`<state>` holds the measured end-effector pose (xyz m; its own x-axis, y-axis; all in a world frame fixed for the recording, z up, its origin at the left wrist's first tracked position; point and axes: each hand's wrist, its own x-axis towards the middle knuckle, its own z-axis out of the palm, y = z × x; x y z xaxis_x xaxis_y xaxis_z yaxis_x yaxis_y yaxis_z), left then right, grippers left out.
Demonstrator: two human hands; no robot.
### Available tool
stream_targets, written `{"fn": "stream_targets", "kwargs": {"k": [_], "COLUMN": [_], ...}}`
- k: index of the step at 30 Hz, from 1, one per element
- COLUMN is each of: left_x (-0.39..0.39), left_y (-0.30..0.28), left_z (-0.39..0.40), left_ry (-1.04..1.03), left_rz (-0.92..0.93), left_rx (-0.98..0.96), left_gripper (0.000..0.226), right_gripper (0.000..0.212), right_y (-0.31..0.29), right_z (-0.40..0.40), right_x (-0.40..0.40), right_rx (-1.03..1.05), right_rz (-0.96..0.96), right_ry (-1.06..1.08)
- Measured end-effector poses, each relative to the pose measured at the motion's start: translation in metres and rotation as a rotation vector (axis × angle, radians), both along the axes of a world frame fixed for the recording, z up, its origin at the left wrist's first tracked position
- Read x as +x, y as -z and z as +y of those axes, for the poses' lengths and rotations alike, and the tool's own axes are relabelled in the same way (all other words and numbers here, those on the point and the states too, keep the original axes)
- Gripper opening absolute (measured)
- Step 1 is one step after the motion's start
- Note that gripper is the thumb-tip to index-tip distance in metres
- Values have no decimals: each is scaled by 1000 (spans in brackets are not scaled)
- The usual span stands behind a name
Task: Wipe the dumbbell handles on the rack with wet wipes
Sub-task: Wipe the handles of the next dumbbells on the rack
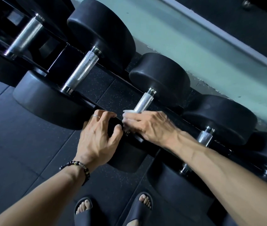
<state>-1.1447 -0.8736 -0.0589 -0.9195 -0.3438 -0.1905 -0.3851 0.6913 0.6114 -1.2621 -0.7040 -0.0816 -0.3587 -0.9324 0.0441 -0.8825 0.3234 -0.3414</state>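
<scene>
Wet wipe: white, bunched, wrapped about the near end of a knurled chrome handle; only a small part shows past the fingers.
Right hand: fingers curled round the wipe and the handle's lower end, knuckles up, wipe pinched between fingers and metal.
Wiped dumbbell: far head black, round, seated on the rack; near head largely hidden under both hands.
Left hand: rests on the near head, fingers bent over its edge, thumb tip just beside the wipe; ring on one finger, dark bead bracelet at the wrist.
Rack: black, glossy, running diagonally; holds a row of dumbbells side by side.
Larger dumbbell: next slot to the left, bare knurled handle, well apart from the wipe.
Smaller dumbbell: next slot to the right, handle partly behind the right forearm.
Floor: dark speckled rubber tiles.
Feet: in dark slides, below the rack.
Wall: pale green, behind the rack.
</scene>
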Motion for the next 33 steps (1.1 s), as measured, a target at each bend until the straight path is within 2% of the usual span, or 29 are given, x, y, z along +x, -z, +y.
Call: {"fn": "stream_targets", "kwargs": {"k": [3,5,7,8,10,12,13,16,18,21,23,25,27,29,32,33], "left_x": [0,0,0,0,0,0,0,0,-1,-1,-1,0,-1,-1,-2,-2], "left_y": [0,0,0,0,0,0,-1,-1,-1,-2,-2,-1,-1,-1,-1,-1], "left_z": [0,0,0,0,0,1,1,0,1,1,0,0,0,0,0,-1], "left_ry": [1,0,-5,-6,-6,-6,-5,-2,0,-1,-1,1,6,4,8,9], "left_rz": [1,2,3,4,0,-4,-3,-1,3,1,-9,-8,-5,3,19,22], "left_rx": [0,0,2,4,4,9,10,8,10,9,12,15,19,25,25,23], "left_gripper": [58,59,59,59,58,57,57,57,56,57,58,58,57,56,53,52], "right_gripper": [16,13,20,16,13,21,23,27,31,32,24,19,24,30,27,26], "right_y": [-3,-7,-16,-20,-20,-12,-10,-13,-17,-21,-17,-13,-12,-15,-20,-18], "right_z": [2,5,8,9,5,-7,-16,-37,-35,-30,-35,-42,-44,-43,-37,-36], "right_x": [-4,18,47,55,57,50,46,48,47,48,47,33,17,17,40,41], "right_rx": [-96,-246,-411,-464,-492,-435,-339,67,154,156,-38,-257,-371,-309,41,61], "right_rz": [222,189,-114,-305,-629,-834,-897,-970,-1030,-1077,-1049,-890,-813,-941,-1148,-1153], "right_ry": [235,436,692,874,1269,1505,1507,1230,1147,1163,1293,1472,1548,1473,1280,1265]}}
